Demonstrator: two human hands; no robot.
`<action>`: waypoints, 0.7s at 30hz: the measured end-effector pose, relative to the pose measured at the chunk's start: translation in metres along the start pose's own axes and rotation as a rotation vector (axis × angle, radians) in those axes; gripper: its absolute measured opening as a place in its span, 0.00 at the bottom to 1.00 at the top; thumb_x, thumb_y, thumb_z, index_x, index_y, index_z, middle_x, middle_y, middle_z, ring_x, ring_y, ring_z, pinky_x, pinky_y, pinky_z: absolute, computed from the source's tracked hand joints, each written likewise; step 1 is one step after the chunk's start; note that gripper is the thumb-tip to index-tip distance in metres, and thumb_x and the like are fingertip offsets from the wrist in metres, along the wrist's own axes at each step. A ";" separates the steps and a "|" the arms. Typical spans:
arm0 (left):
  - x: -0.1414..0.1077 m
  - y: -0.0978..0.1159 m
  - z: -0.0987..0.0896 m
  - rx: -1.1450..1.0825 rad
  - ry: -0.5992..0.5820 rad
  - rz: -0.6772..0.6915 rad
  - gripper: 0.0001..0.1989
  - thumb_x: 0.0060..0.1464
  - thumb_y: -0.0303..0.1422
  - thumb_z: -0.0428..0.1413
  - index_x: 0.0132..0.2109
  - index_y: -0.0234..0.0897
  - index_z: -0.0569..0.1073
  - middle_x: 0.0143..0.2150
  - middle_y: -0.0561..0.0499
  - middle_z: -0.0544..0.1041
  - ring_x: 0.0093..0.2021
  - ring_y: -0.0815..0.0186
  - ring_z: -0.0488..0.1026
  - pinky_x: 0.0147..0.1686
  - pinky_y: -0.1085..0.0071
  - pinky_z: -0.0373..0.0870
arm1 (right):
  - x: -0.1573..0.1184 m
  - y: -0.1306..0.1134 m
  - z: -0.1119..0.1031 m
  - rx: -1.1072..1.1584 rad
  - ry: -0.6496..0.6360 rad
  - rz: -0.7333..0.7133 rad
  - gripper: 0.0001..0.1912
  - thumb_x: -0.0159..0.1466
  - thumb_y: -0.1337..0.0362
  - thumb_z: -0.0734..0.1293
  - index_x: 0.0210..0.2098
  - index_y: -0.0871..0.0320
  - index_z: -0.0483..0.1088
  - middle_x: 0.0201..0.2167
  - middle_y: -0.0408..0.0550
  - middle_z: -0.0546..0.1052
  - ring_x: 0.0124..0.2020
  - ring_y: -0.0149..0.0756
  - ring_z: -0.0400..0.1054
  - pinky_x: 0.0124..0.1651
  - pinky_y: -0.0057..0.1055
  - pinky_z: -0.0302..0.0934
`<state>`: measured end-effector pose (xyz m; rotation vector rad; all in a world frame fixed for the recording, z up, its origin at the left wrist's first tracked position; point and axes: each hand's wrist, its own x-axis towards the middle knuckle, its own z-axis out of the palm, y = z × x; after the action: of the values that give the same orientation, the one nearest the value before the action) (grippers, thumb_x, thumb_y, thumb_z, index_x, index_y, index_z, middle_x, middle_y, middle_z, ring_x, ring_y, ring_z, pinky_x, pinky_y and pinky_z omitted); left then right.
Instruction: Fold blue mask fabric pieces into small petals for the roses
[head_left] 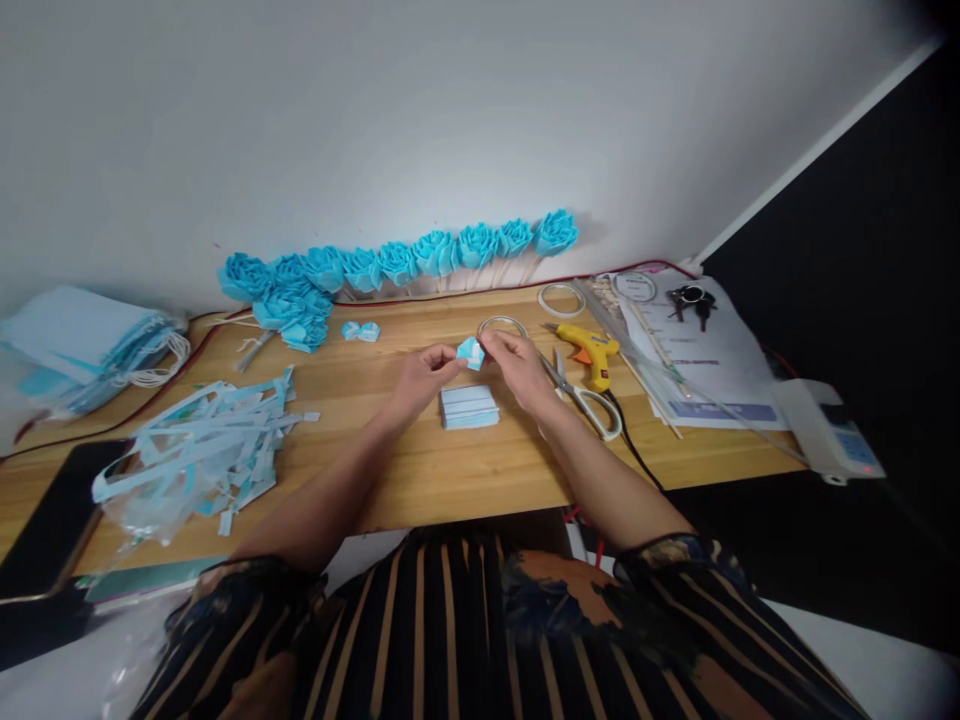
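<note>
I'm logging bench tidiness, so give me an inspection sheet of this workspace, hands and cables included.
Surface: wood-grain table, items spread along it.
Work pieces: folded piece held above a stack of pale-blue strips; blue flowers lined up at the back.
Clutter: scraps heaped at left; scissors, glue gun, papers and keys at right.
Hands: left hand and right hand both pinch the folded piece.
Cables: black cord runs from the glue gun toward the near edge; red wire along the wall.
Surroundings: pale wall behind, dark panel at right; other people, nothing seen.
</note>
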<state>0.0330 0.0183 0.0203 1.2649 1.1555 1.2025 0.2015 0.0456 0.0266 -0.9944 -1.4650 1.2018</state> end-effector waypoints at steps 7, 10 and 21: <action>0.001 0.003 -0.003 -0.032 0.092 0.027 0.15 0.46 0.43 0.64 0.27 0.37 0.70 0.21 0.57 0.65 0.23 0.73 0.59 0.27 0.72 0.57 | -0.001 -0.001 0.000 -0.052 -0.083 0.025 0.19 0.59 0.45 0.70 0.27 0.55 0.72 0.26 0.43 0.72 0.30 0.34 0.63 0.36 0.33 0.58; 0.002 0.003 -0.005 -0.033 0.087 0.029 0.16 0.48 0.44 0.63 0.27 0.36 0.71 0.22 0.56 0.67 0.24 0.73 0.61 0.28 0.72 0.59 | -0.002 -0.001 0.000 -0.093 -0.078 0.020 0.15 0.58 0.51 0.70 0.27 0.56 0.71 0.24 0.40 0.67 0.27 0.31 0.59 0.33 0.31 0.53; 0.015 -0.007 -0.017 0.063 0.163 0.009 0.13 0.49 0.41 0.60 0.29 0.35 0.73 0.22 0.56 0.69 0.24 0.73 0.61 0.27 0.74 0.59 | -0.001 -0.003 -0.001 -0.096 0.059 -0.039 0.14 0.62 0.53 0.68 0.40 0.55 0.76 0.29 0.44 0.76 0.30 0.35 0.66 0.37 0.34 0.62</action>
<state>0.0169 0.0347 0.0136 1.2371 1.3165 1.3039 0.2023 0.0446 0.0290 -1.0524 -1.4997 1.0741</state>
